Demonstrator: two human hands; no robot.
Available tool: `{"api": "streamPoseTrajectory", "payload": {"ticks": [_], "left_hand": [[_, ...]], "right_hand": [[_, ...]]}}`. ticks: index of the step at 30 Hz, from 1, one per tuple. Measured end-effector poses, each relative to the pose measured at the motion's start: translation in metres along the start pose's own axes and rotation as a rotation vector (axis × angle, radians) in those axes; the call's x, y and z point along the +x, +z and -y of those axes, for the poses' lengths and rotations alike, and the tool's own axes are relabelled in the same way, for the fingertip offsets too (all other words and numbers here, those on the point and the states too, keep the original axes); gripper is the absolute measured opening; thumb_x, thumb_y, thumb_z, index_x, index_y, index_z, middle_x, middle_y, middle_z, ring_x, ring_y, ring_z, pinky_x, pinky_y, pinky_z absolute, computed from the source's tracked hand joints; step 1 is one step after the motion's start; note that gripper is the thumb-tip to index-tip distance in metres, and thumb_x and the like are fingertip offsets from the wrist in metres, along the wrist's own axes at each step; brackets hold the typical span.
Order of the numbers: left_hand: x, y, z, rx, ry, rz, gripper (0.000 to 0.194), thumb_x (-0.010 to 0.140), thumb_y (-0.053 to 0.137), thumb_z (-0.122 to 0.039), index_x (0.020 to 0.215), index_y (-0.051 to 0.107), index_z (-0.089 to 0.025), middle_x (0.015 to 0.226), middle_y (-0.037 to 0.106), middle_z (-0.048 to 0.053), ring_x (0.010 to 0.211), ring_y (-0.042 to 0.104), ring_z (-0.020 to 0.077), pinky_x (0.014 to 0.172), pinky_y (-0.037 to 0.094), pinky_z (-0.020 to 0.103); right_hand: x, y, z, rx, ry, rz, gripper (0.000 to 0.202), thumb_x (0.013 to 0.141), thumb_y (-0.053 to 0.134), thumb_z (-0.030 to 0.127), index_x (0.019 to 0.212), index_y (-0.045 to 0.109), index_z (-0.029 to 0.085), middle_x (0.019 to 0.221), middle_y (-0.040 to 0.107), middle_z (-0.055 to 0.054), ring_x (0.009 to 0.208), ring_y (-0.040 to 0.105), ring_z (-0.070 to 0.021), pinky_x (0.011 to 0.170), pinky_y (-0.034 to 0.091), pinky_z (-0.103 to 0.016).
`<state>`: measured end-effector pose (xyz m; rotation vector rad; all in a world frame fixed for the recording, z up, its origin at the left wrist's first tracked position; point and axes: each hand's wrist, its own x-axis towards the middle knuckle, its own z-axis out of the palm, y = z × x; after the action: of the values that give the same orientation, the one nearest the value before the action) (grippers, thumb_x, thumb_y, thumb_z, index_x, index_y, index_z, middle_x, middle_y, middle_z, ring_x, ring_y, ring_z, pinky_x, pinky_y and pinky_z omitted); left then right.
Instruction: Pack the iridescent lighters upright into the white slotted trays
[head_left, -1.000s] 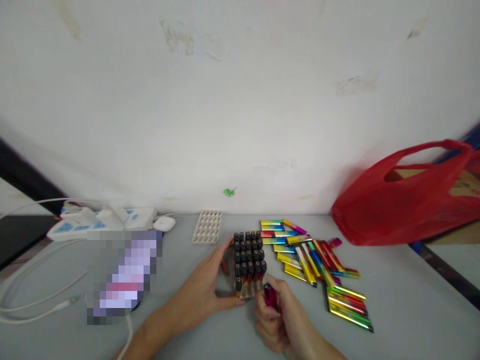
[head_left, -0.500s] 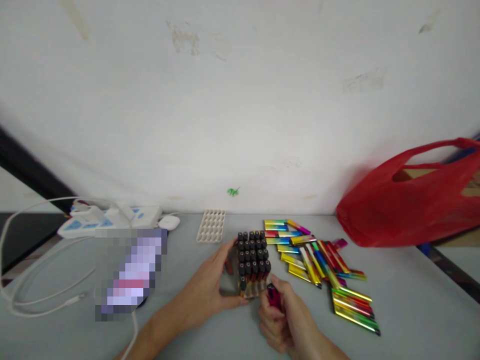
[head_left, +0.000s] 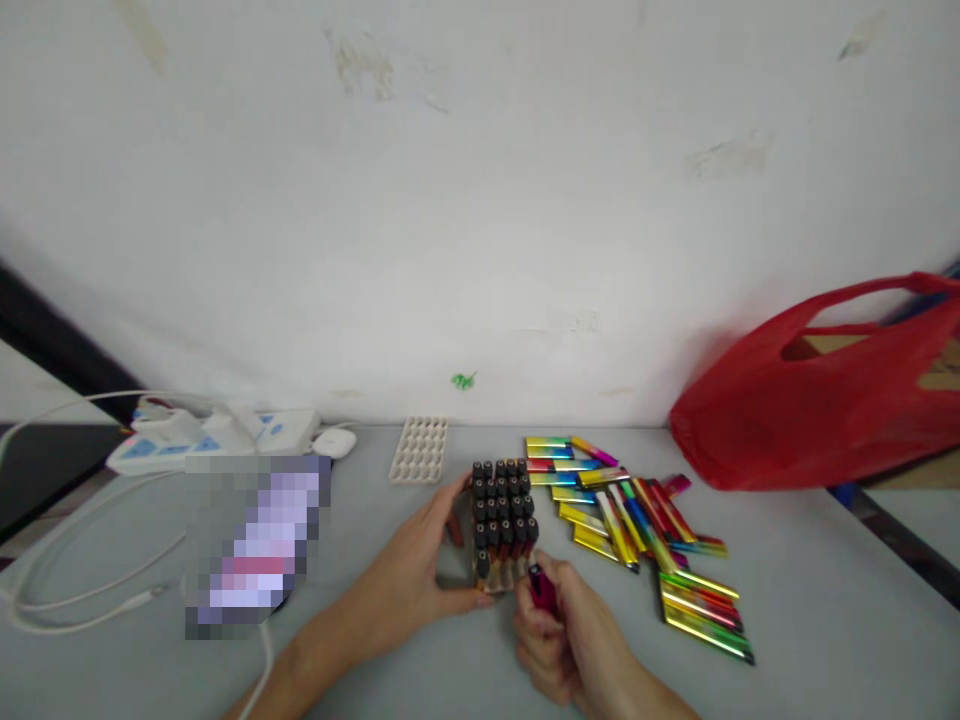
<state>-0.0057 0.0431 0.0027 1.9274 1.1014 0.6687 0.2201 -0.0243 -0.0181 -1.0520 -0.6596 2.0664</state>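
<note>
My left hand [head_left: 420,570] grips the left side and near corner of a clear tray [head_left: 501,578] filled with upright black-capped tubes [head_left: 504,505]. Most slots of the tray are taken; the nearest row holds one tube at its left end and shows bare slots beside it. Close to the tray's near right corner, my right hand [head_left: 559,625] is closed around a magenta tube [head_left: 541,590], its dark end pointing up. Many shiny coloured tubes [head_left: 615,525] lie loose on the grey table to the right.
A white tray with round hollows [head_left: 420,450] lies behind my left hand. On the left are a power strip [head_left: 217,440], white cables and a blurred phone [head_left: 266,540]. A red bag [head_left: 810,410] stands at the back right against the wall.
The whole view has shifted slightly. The magenta tube in my right hand leans a little more to the left; both hands keep their holds.
</note>
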Motion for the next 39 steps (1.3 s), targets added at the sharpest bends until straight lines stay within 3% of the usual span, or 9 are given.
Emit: {"api": "streamPoseTrajectory", "payload": {"ticks": [5, 11, 13, 17, 19, 21, 24, 31, 39], "left_hand": [[0.0, 0.0, 0.003, 0.001, 0.014, -0.001, 0.124, 0.077, 0.103, -0.032, 0.177, 0.028, -0.03, 0.14, 0.07, 0.012, 0.119, 0.069, 0.0356, 0.111, 0.055, 0.051], [0.001, 0.0, 0.0, -0.006, 0.008, 0.007, 0.125, 0.077, 0.102, -0.025, 0.177, 0.027, -0.031, 0.145, 0.068, 0.012, 0.12, 0.068, 0.0343, 0.111, 0.054, 0.049], [0.002, 0.0, -0.001, -0.017, 0.016, 0.005, 0.124, 0.077, 0.102, -0.025, 0.176, 0.028, -0.032, 0.144, 0.068, 0.011, 0.119, 0.068, 0.0338, 0.11, 0.055, 0.048], [0.003, 0.001, -0.001, -0.039, 0.023, 0.011, 0.122, 0.079, 0.103, -0.029, 0.176, 0.029, -0.031, 0.137, 0.071, 0.01, 0.113, 0.069, 0.0322, 0.105, 0.056, 0.046], [0.003, 0.0, -0.001, -0.045, 0.026, 0.016, 0.121, 0.079, 0.103, -0.032, 0.176, 0.03, -0.029, 0.135, 0.072, 0.01, 0.112, 0.07, 0.0321, 0.104, 0.057, 0.045], [0.002, 0.0, -0.001, -0.049, 0.039, 0.015, 0.119, 0.081, 0.102, -0.034, 0.176, 0.031, -0.03, 0.138, 0.071, 0.01, 0.112, 0.069, 0.032, 0.104, 0.057, 0.045], [0.002, -0.001, -0.002, -0.054, 0.059, 0.01, 0.117, 0.082, 0.102, -0.033, 0.176, 0.032, -0.032, 0.145, 0.069, 0.011, 0.113, 0.069, 0.0315, 0.105, 0.057, 0.045], [0.002, -0.001, -0.001, -0.047, 0.08, -0.005, 0.124, 0.077, 0.105, -0.031, 0.177, 0.032, -0.033, 0.139, 0.071, 0.01, 0.111, 0.07, 0.0319, 0.104, 0.058, 0.046], [0.002, -0.002, -0.006, -0.041, 0.065, 0.002, 0.12, 0.08, 0.103, -0.037, 0.176, 0.033, -0.031, 0.139, 0.071, 0.012, 0.111, 0.07, 0.0327, 0.107, 0.058, 0.049]], "right_hand": [[0.0, 0.0, 0.007, -0.024, 0.06, 0.048, 0.07, 0.093, 0.052, 0.089, 0.062, 0.037, 0.027, 0.046, 0.022, 0.012, 0.039, 0.008, -0.007, 0.036, 0.008, -0.021], [0.006, -0.007, 0.0, -0.144, -0.039, 0.197, 0.086, 0.081, 0.044, 0.111, 0.06, 0.044, 0.027, 0.041, 0.027, 0.011, 0.033, 0.018, -0.0073, 0.033, 0.017, -0.023], [-0.001, -0.003, 0.002, -0.227, -0.182, 0.161, 0.083, 0.091, 0.043, 0.104, 0.069, 0.055, 0.024, 0.043, 0.035, 0.009, 0.036, 0.026, -0.0085, 0.037, 0.024, -0.023], [-0.023, 0.009, 0.015, -0.366, -0.518, 0.091, 0.057, 0.115, 0.047, 0.071, 0.106, 0.069, 0.019, 0.059, 0.05, 0.007, 0.044, 0.034, -0.0085, 0.046, 0.03, -0.022], [-0.03, 0.011, 0.022, -0.452, -0.662, 0.089, 0.05, 0.119, 0.047, 0.062, 0.111, 0.072, 0.02, 0.071, 0.059, 0.003, 0.051, 0.048, -0.0105, 0.055, 0.042, -0.024], [-0.034, 0.011, 0.027, -0.584, -0.809, 0.078, 0.043, 0.118, 0.05, 0.058, 0.115, 0.076, 0.023, 0.089, 0.066, -0.004, 0.074, 0.065, -0.0166, 0.072, 0.053, -0.029], [-0.035, 0.008, 0.031, -0.79, -0.972, -0.005, 0.036, 0.115, 0.058, 0.056, 0.118, 0.08, 0.028, 0.108, 0.062, -0.008, 0.1, 0.067, -0.0229, 0.083, 0.056, -0.031], [-0.034, 0.007, 0.035, -0.974, -1.088, -0.143, 0.016, 0.114, 0.068, 0.041, 0.122, 0.075, 0.029, 0.091, 0.066, -0.001, 0.086, 0.067, -0.0197, 0.079, 0.056, -0.027], [-0.03, 0.011, 0.032, -1.112, -1.114, -0.235, 0.02, 0.112, 0.073, 0.036, 0.127, 0.079, 0.026, 0.091, 0.075, -0.003, 0.08, 0.071, -0.0191, 0.074, 0.059, -0.026]]}}
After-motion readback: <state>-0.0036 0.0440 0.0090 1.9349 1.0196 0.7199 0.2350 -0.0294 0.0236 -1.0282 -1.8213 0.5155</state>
